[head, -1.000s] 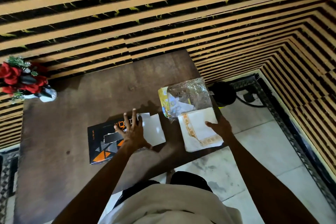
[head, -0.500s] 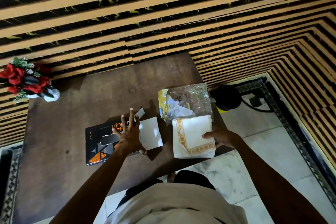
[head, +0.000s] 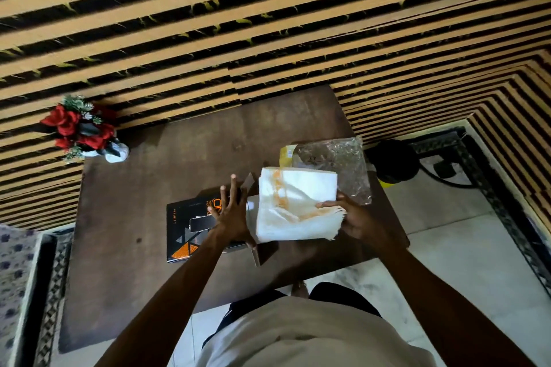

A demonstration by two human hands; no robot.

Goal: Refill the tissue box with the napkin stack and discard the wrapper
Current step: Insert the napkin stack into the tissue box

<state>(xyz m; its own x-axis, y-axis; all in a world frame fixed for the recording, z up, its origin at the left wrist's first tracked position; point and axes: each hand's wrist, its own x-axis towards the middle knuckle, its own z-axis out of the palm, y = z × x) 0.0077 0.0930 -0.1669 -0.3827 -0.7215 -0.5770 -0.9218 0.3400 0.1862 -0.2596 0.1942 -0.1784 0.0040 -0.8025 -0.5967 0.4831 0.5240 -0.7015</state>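
Note:
A black tissue box (head: 185, 226) with orange triangles lies flat on the brown table (head: 125, 262). My left hand (head: 231, 214) rests on the box's right end with fingers spread, holding its flap area. My right hand (head: 354, 217) grips the white napkin stack (head: 295, 205), which has an orange border and is lifted off the table, just right of the box. The clear plastic wrapper (head: 337, 161) with a yellow edge lies empty on the table behind the stack.
A vase of red flowers (head: 80, 128) stands at the table's far left corner. A black and yellow round object (head: 393, 162) sits on the floor to the right of the table. The striped wall runs behind.
My right hand has picked the napkin stack up from the table's front edge and carried it left toward the box. My left hand stays on the box.

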